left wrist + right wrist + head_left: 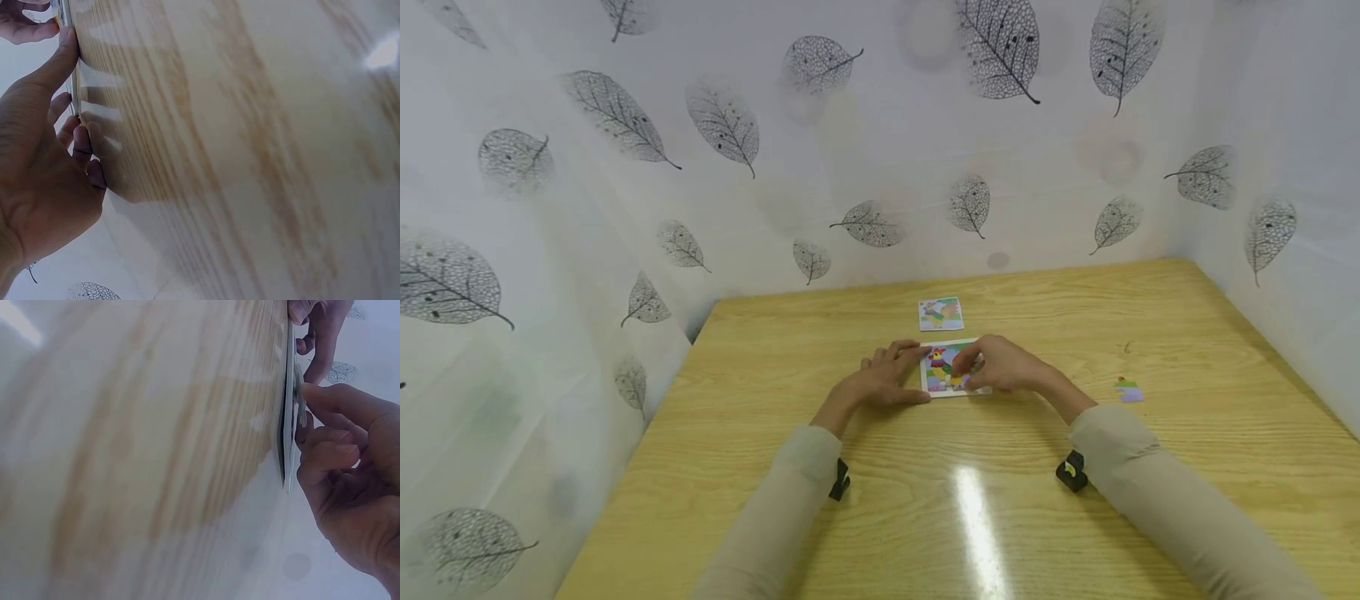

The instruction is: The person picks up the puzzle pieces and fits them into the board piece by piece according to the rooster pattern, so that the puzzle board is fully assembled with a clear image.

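A small jigsaw puzzle (pixel 940 354) with a colourful bird picture lies on the table in a white-edged tray (pixel 951 395). My left hand (pixel 880 381) spans the tray's left side, fingertips at its upper left corner and thumb at the lower left. The left wrist view shows that thumb (pixel 61 56) right at the tray's edge, the other fingers low over the wood. Over the right part of the picture, my right hand (pixel 1006 365) pinches a thin puzzle piece (pixel 301 403) between thumb and fingers. Part of the picture is hidden beneath this hand.
Behind the tray lies a square picture card (pixel 941 314) with a similar bird. Off to the right on the table are a loose puzzle piece (pixel 1129 390) in green and lilac. A white leaf-print curtain (pixel 895 150) borders the wooden table (pixel 760 358) at the back and sides.
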A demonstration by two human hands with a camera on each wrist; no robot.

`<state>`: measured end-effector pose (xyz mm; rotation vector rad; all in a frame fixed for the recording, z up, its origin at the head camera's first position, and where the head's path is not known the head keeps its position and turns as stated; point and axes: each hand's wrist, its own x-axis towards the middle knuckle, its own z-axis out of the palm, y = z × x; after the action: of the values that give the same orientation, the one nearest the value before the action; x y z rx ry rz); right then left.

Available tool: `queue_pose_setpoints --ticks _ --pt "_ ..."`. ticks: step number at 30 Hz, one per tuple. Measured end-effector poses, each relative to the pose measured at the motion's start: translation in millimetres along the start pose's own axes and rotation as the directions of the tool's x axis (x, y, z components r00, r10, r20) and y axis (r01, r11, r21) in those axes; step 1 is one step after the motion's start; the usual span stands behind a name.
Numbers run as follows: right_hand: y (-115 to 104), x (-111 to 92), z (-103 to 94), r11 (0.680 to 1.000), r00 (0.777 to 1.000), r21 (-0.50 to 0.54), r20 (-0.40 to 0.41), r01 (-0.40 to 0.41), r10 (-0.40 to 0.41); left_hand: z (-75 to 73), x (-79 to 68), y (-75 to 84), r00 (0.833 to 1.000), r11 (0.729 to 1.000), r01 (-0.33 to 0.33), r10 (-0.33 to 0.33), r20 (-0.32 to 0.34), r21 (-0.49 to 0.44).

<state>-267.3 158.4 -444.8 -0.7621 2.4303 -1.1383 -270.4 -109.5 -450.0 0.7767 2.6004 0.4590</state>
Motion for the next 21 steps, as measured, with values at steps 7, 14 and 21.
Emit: queue_pose_setpoints --ticks 7,14,21 --pt "-1.7 2.4 2.0 1.000 1.000 0.009 -0.007 -0.021 0.021 -0.5 -0.5 -0.2 1.000 1.000 0.008 -0.008 -0.006 0.013" --pt "-5.9 6.7 6.7 0.999 1.000 -0.034 -0.009 0.005 -0.006 -0.3 -0.7 0.1 1.000 1.000 0.003 -0.003 -0.005 0.006" --pt "-8.8 7.7 8.6 0.998 0.999 -0.060 -0.035 0.007 -0.009 -0.5 0.0 -1.3 1.000 1.000 0.001 -0.001 -0.001 0.006"
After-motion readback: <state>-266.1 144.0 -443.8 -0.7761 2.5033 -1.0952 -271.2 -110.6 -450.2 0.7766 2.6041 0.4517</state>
